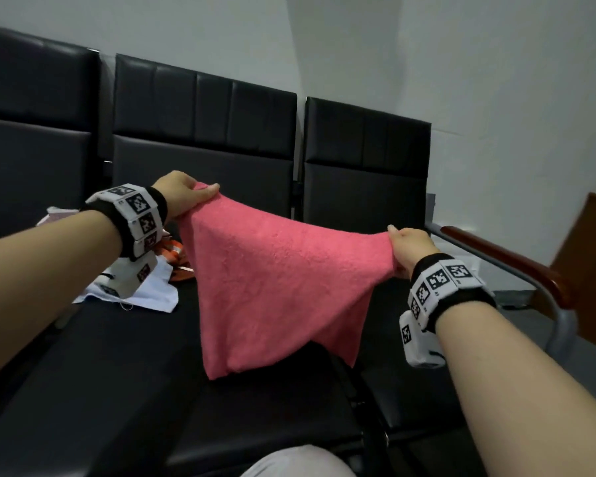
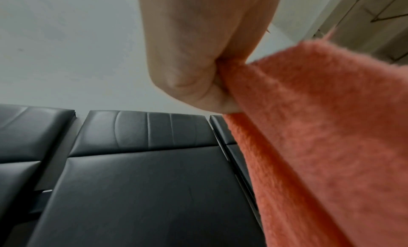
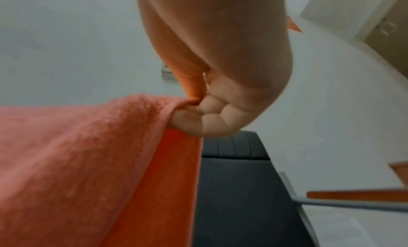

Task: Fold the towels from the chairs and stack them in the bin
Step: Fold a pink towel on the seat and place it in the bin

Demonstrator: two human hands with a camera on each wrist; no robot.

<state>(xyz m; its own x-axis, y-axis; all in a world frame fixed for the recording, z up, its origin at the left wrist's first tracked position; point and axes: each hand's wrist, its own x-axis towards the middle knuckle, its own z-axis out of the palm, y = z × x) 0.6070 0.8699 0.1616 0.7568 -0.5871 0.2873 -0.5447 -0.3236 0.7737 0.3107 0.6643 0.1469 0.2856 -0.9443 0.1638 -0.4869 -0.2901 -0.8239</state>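
A pink towel [image 1: 272, 270] hangs stretched between my two hands above the black chair seats [image 1: 117, 373]. My left hand [image 1: 183, 196] pinches its upper left corner, thumb on top. My right hand [image 1: 406, 247] pinches the opposite corner, lower and to the right. The towel's loose part droops down onto the seat. In the left wrist view the curled left hand [image 2: 198, 76] grips the towel [image 2: 309, 146]. In the right wrist view the right hand's fingers [image 3: 198, 121] are curled round the towel's edge [image 3: 88, 163]. No bin is in view.
A row of black padded chairs [image 1: 203, 132] stands against a white wall. White and orange-patterned cloths [image 1: 159, 287] lie on the seat at the left. A wooden armrest on a grey metal frame [image 1: 503, 259] ends the row at the right, by a brown wooden piece [image 1: 592, 263].
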